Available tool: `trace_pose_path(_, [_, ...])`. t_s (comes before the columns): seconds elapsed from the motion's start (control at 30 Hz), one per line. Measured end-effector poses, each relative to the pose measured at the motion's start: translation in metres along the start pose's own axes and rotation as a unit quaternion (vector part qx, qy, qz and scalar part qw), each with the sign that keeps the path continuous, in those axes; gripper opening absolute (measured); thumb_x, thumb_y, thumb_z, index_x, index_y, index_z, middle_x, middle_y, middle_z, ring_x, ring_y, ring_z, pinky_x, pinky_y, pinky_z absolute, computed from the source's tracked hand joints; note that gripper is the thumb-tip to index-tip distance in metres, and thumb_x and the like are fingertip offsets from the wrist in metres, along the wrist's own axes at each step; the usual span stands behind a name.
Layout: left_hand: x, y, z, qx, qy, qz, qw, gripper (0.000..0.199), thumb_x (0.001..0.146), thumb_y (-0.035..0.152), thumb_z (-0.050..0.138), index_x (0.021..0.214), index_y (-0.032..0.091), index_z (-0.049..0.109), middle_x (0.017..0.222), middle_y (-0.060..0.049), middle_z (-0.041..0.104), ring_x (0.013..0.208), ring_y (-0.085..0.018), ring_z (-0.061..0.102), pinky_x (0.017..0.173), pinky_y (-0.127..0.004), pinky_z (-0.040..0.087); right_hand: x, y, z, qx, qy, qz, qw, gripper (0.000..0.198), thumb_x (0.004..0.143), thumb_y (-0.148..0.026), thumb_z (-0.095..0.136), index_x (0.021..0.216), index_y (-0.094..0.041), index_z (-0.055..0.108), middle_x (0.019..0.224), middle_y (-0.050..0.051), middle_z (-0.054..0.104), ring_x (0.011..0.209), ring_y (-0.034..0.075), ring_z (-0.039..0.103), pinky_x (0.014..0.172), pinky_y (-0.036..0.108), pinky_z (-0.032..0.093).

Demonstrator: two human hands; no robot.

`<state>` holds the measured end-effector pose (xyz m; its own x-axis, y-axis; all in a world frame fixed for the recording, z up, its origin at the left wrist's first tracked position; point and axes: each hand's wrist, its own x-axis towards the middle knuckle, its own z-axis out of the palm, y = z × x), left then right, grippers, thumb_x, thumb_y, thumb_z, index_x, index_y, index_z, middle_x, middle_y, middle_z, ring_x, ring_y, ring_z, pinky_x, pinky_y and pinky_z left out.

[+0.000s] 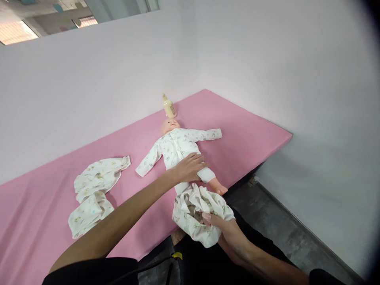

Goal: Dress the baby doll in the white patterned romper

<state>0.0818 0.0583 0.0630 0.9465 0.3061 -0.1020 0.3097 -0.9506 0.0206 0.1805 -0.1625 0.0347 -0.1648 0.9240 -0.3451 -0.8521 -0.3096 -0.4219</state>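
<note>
From the head camera I see my left hand point(190, 166) lying flat, fingers spread and gripping nothing, on the belly of a smooth plastic baby doll point(178, 148) in a soft printed white sleepsuit, stretched out on its back across the matte pink mat point(252, 134). My right hand point(227, 233) is closed on a crumpled bundle of printed white cloth point(197, 209) bunched at the doll's legs by the mat's near edge. A rounded cream bottle point(169, 107) stands just behind the doll's head, and a second rumpled printed garment point(93, 194) lies well off to the left.
</note>
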Motion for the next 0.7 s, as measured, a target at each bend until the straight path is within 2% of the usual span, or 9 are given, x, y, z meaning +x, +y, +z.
trace_pose_path(0.07, [0.000,-0.003,-0.008,-0.084,0.017,-0.020,0.996,0.045,0.083,0.043,0.070,0.120,0.020,0.059,0.123,-0.008,0.058,0.119,-0.025,0.052,0.108,-0.040,0.034,-0.001,0.001,-0.005,-0.007,0.009,-0.009,1.000,0.041,0.076,-0.029,0.082,0.113,-0.019,0.066,0.110,0.008,0.068,0.104,0.025,0.065,0.097,0.040,0.051])
trace_pose_path(0.13, [0.000,-0.006,-0.017,-0.157,0.017,-0.034,0.987,0.043,0.082,0.045,0.070,0.116,0.021,0.059,0.113,-0.004,0.061,0.107,-0.021,0.056,0.098,-0.035,0.040,-0.001,-0.001,-0.010,-0.014,0.032,-0.017,0.999,0.025,0.079,-0.034,0.080,0.094,-0.017,0.069,0.096,0.006,0.068,0.096,0.022,0.065,0.090,0.035,0.053])
trace_pose_path(0.2, [-0.001,-0.008,-0.023,-0.194,0.014,-0.040,0.980,0.041,0.082,0.045,0.070,0.114,0.021,0.059,0.107,-0.003,0.061,0.100,-0.019,0.057,0.090,-0.032,0.042,0.000,-0.005,-0.016,-0.010,0.052,-0.019,0.998,0.024,0.084,-0.038,0.075,0.083,-0.016,0.068,0.092,0.007,0.067,0.095,0.021,0.064,0.088,0.033,0.054])
trace_pose_path(0.3, [-0.005,-0.009,-0.022,-0.190,0.018,-0.030,0.981,0.042,0.083,0.046,0.070,0.115,0.022,0.059,0.113,-0.004,0.060,0.106,-0.020,0.055,0.098,-0.034,0.040,0.004,-0.014,-0.022,0.019,0.097,-0.019,0.995,0.026,0.087,-0.040,0.072,0.099,-0.018,0.071,0.105,0.007,0.068,0.104,0.022,0.063,0.092,0.035,0.054])
trace_pose_path(0.43, [-0.010,-0.008,-0.009,-0.135,0.011,-0.018,0.991,0.047,0.083,0.045,0.072,0.122,0.023,0.058,0.127,-0.007,0.055,0.125,-0.025,0.048,0.111,-0.041,0.031,0.008,-0.024,-0.027,0.045,0.121,-0.037,0.991,0.044,0.087,-0.039,0.072,0.128,-0.024,0.063,0.121,0.006,0.065,0.113,0.023,0.061,0.097,0.037,0.054])
trace_pose_path(0.57, [-0.011,-0.003,0.002,-0.052,-0.002,-0.027,0.998,0.047,0.085,0.044,0.070,0.125,0.021,0.059,0.135,-0.010,0.051,0.135,-0.029,0.040,0.116,-0.044,0.028,0.005,-0.027,-0.030,0.029,0.127,-0.063,0.989,0.047,0.088,-0.039,0.071,0.131,-0.024,0.061,0.126,0.006,0.064,0.117,0.024,0.060,0.100,0.036,0.053])
trace_pose_path(0.7, [-0.010,0.004,0.009,0.027,0.009,-0.018,0.999,0.044,0.087,0.037,0.067,0.126,0.019,0.060,0.135,-0.012,0.051,0.136,-0.029,0.039,0.119,-0.045,0.025,-0.001,-0.028,-0.032,0.012,0.131,-0.071,0.989,0.051,0.087,-0.041,0.071,0.134,-0.025,0.059,0.121,0.005,0.067,0.118,0.024,0.061,0.100,0.037,0.053])
